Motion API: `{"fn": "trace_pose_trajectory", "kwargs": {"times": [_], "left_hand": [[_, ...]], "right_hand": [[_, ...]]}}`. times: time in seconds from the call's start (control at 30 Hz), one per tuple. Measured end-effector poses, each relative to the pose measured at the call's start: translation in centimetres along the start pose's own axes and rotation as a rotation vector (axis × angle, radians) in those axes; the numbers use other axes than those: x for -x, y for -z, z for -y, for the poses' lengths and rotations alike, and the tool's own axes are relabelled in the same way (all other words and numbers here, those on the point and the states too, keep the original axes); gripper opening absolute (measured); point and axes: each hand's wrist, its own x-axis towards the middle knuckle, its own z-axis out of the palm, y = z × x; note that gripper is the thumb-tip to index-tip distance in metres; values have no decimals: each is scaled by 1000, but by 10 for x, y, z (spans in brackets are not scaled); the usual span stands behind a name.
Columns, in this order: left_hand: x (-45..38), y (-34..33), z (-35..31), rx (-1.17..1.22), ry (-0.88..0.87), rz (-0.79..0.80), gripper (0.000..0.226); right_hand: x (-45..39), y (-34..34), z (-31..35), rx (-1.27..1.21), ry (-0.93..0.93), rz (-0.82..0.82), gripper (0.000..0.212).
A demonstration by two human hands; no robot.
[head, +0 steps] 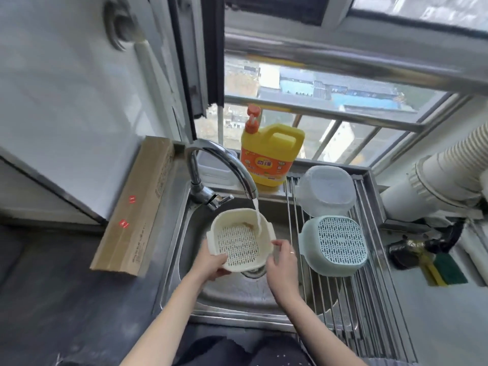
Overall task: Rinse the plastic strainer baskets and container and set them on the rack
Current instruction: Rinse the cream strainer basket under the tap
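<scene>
1. Head view: the left hand (211, 262) grips the near-left rim of the cream strainer basket (239, 240), tilting its mesh under the faucet (224, 165) stream so water runs through.
2. The right hand (281, 262) pinches the basket's right rim, likely to steady it.
3. Right of that hand, the blue strainer basket (335, 244) and, beyond it, the clear container (327, 190) lie upturned on the rack (351, 294) to drain.
4. Bare rack bars nearer the person than the blue basket leave room; the sink (184, 233) wall is close on the left.
</scene>
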Motion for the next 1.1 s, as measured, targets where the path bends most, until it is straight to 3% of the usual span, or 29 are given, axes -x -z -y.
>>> {"fn": "trace_pose_trajectory", "kwargs": {"times": [0.1, 0.23, 0.33, 0.43, 0.53, 0.67, 0.8, 0.87, 0.93, 1.0, 1.1], "left_hand": [[12, 5, -7, 52, -13, -18, 51], [19, 9, -16, 29, 11, -15, 54], [23, 12, -26, -23, 35, -41, 49], [21, 18, -34, 22, 80, -3, 44], [17, 25, -39, -79, 60, 17, 50], [13, 27, -46, -192, 28, 70, 55], [10, 21, -56, -414, -94, 41, 33], [6, 22, -56, -335, -127, -59, 28], [1, 25, -56, -104, -126, -108, 34], [-2, 27, -56, 54, -75, -95, 39], [-6, 26, -45, 75, 86, -54, 32]], "right_hand": [[-9, 4, 10, -74, -38, -1, 30], [-22, -3, 22, 55, 8, 66, 50], [-31, -5, 34, 112, 9, 55, 51], [-42, -6, 47, 287, 111, 33, 52], [-52, -3, 61, 438, 250, 28, 57], [-63, 0, 82, 797, 464, 28, 49], [-66, -2, 104, 952, 551, 106, 37], [-72, 4, 112, 882, 469, 72, 31], [-75, 11, 116, 871, 411, 65, 27], [-73, 16, 116, 865, 422, 63, 31], [-64, 14, 110, 780, 400, 97, 38]]}}
